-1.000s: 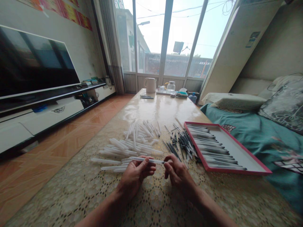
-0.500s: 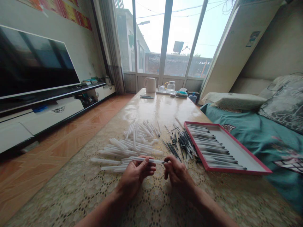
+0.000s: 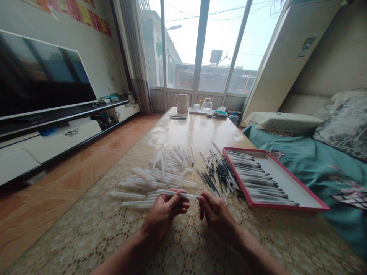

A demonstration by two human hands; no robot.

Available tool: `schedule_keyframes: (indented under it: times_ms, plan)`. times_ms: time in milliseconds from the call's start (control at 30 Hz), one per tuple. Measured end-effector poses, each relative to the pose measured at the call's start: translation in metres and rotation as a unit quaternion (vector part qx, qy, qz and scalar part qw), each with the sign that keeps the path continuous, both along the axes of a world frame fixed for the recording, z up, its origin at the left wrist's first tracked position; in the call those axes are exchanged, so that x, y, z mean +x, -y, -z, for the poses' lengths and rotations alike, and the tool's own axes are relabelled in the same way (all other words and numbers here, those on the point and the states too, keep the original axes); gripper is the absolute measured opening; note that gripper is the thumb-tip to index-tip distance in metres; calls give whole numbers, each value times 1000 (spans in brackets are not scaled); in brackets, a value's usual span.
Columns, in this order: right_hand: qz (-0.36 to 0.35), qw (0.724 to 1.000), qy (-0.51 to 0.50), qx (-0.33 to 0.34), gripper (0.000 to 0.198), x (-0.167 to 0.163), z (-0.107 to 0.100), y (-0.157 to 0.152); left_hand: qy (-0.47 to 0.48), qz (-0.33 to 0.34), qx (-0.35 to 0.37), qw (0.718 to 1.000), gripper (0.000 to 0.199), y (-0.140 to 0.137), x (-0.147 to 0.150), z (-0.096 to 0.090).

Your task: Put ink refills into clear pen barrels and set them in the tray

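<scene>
A translucent white pen lies level between my two hands, just above the table. My left hand is closed on its barrel, thumb on top. The fingers of my right hand pinch its right end and cover the tip there. Close to my left hand spreads a pile of white pen barrels. Beyond my right hand lie dark refills and small black caps. A pink-rimmed tray on the right holds a row of pens with black ends.
The long table has a patterned cover. At its far end stand a beige kettle, a glass pitcher and a tissue pack. A sofa with a teal cover runs along the right side; a television stands left.
My right hand's fingers have closed further over the pen's right end, hiding the dark tip that showed before. My left hand has hardly moved.
</scene>
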State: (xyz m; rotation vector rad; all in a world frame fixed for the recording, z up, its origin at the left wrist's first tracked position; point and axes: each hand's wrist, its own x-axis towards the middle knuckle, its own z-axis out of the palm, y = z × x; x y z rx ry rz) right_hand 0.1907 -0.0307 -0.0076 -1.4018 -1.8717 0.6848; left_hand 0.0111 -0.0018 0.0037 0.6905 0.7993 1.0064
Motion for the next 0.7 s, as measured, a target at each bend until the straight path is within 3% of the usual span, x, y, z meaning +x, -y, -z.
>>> schedule_keyframes:
  times_ms: [233, 467, 567, 700]
  plan:
    - [-2, 1000, -5, -2, 22, 1, -1, -1, -2, -1, 2, 1000, 27, -1, 0, 1]
    - [-11, 998, -36, -44, 36, -1, -4, 3, -2, 25, 21, 999, 31, -1, 0, 4]
    - [14, 1000, -12, -7, 36, -2, -7, 3, -11, 39, 40, 998, 31, -1, 0, 8]
    - [12, 997, 40, 58, 22, -4, -3, 2, -54, 81, 98, 990, 28, 1, 2, 9]
